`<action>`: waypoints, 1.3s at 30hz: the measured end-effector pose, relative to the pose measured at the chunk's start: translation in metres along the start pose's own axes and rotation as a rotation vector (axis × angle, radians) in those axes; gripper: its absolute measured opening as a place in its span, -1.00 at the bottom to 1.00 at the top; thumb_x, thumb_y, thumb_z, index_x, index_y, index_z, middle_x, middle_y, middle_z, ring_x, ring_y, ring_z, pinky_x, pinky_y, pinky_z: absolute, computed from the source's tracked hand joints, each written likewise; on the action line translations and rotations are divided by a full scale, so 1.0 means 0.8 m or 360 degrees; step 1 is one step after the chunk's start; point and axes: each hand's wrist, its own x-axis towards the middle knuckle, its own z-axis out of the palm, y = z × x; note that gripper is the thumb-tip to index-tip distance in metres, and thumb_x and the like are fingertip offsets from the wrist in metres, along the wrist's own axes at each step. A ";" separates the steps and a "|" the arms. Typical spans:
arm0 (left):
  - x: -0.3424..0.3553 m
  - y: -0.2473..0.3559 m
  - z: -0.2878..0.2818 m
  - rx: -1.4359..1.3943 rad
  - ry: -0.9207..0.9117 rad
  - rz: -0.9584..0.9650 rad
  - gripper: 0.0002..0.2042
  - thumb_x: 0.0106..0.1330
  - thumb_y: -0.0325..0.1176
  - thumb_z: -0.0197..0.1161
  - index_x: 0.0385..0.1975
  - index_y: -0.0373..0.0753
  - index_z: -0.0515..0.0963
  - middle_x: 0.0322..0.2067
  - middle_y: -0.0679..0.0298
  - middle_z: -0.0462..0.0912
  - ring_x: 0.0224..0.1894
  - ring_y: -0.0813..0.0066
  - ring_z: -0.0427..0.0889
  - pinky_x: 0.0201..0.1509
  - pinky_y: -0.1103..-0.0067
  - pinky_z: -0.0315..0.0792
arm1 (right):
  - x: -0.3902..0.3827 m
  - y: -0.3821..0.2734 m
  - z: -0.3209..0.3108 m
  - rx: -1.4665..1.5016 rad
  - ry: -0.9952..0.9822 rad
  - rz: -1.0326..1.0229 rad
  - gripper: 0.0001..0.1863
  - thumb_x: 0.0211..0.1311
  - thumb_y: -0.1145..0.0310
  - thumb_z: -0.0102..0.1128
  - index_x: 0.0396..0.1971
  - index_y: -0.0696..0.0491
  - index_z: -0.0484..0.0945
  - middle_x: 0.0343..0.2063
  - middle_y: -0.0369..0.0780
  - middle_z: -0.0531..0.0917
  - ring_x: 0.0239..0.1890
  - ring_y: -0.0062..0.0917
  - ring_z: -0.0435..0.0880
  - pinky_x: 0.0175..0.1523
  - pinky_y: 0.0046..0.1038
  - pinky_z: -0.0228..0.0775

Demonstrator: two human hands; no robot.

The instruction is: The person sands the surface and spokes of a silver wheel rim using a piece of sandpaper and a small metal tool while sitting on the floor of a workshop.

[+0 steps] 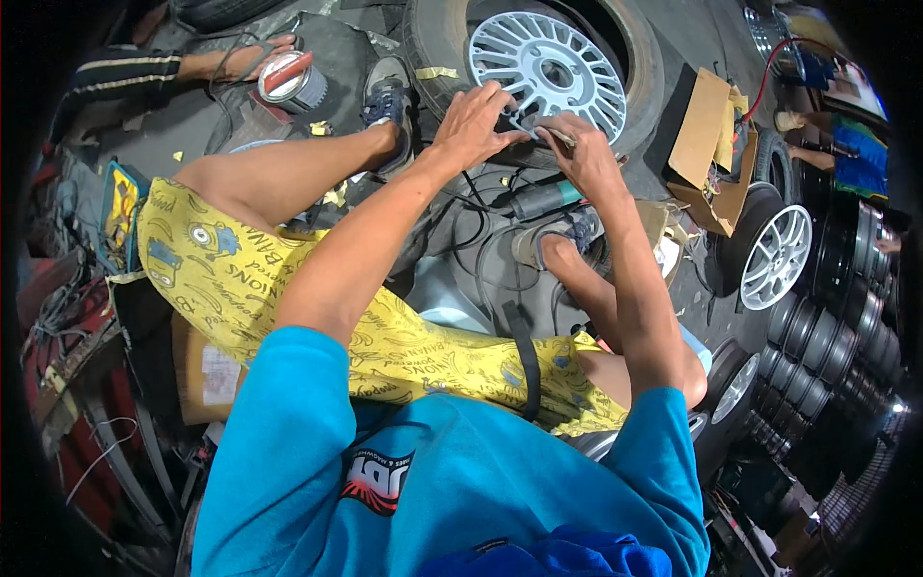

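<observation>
A light grey multi-spoke wheel rim (pixel 555 73) lies face up on a black tire (pixel 437 91) in front of me. My left hand (pixel 475 125) is closed at the rim's near left edge, fingers curled over it and the thumb below. Close beside it, my right hand (pixel 583 154) is pinched at the near edge. A small tan piece shows between its fingers; I cannot make out what it is. Below the hands, between my feet, lies a teal and grey power tool (pixel 548 197) with a black cord (pixel 478 252).
At the left, another person's hand (pixel 252 62) is near a paint can (pixel 300 89) with a red-handled thing across its top. An opened cardboard box (pixel 710 168) stands to the right. Beyond it are a silver spoked wheel (pixel 775 258) and stacked dark rims (pixel 812 337).
</observation>
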 end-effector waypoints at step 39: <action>0.013 -0.005 -0.025 0.0355 -0.0051 0.0069 -0.26 -0.01 0.26 0.58 -0.03 -0.25 0.58 -0.03 0.20 0.56 0.11 0.17 0.50 0.21 0.26 0.36 | -0.043 -0.002 0.058 0.0442 0.0798 0.0904 -0.63 0.51 0.11 0.26 -0.07 0.15 0.75 -0.29 0.03 0.78 -0.21 -0.16 0.76 0.01 -0.23 0.54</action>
